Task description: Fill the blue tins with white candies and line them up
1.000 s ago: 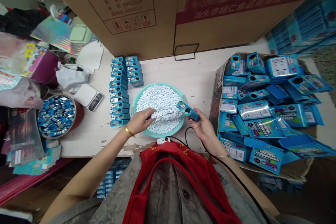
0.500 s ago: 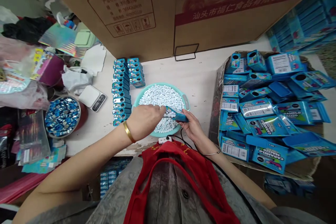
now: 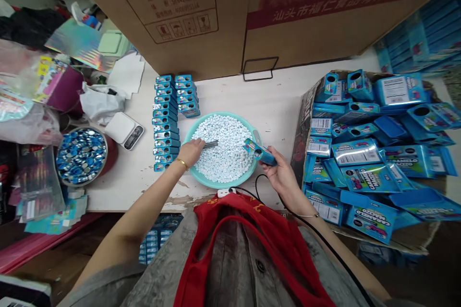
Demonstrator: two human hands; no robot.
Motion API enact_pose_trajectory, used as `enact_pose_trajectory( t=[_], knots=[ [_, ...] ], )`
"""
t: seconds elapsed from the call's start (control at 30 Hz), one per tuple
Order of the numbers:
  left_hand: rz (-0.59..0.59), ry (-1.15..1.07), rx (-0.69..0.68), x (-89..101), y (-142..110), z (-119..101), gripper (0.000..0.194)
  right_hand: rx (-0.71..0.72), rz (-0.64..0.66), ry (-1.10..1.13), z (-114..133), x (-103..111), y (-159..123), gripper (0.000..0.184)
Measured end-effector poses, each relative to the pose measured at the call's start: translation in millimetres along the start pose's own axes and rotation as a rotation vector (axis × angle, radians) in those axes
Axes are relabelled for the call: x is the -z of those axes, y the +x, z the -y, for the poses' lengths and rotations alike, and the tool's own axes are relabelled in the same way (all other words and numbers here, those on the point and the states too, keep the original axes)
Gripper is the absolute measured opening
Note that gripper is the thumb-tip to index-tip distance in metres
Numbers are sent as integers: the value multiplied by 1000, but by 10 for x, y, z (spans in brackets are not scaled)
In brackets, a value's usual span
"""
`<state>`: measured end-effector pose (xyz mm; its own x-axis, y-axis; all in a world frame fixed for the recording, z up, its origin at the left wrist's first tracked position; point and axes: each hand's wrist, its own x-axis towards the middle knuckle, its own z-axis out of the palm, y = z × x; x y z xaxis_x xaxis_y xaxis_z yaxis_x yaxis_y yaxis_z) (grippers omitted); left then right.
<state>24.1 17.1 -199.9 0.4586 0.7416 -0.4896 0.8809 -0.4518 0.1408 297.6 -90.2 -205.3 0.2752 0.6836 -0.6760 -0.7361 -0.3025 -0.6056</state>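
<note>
My left hand is closed on a short grey metal tool; its exact kind is unclear. That tool reaches over a round teal basin full of small white candies. My right hand grips a small blue candy box at the basin's right rim. The box lies tilted, its end with a dark round hole pointing left over the candies. Two rows of similar blue boxes stand left of the basin, their holed ends up; white candies show in some.
A carton heaped with blue boxes is on the right. Behind stands a large cardboard box, with a black wire frame before it. Leftward are a white scale and a red pot of blue-silver pieces.
My left hand has drawn left, away from the candy box, and the metal tool now shows. My right hand has shifted right with the box, turning its holed end into view.
</note>
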Motion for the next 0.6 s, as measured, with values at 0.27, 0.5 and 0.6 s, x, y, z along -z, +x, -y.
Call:
enact_pose_trajectory(
  t=[0.27,0.5,0.6],
  knots=[
    [47,-232,-128,-532,443,-576,30,20,-70,41,85,153,17,23],
    [-26,-397,-199,-222,-34,-244,31,-7,-91,70,76,150,-6,25],
    [-122,-436,-281,99,-285,-177,29,-2,-61,74,32,80,-20,27]
  ],
)
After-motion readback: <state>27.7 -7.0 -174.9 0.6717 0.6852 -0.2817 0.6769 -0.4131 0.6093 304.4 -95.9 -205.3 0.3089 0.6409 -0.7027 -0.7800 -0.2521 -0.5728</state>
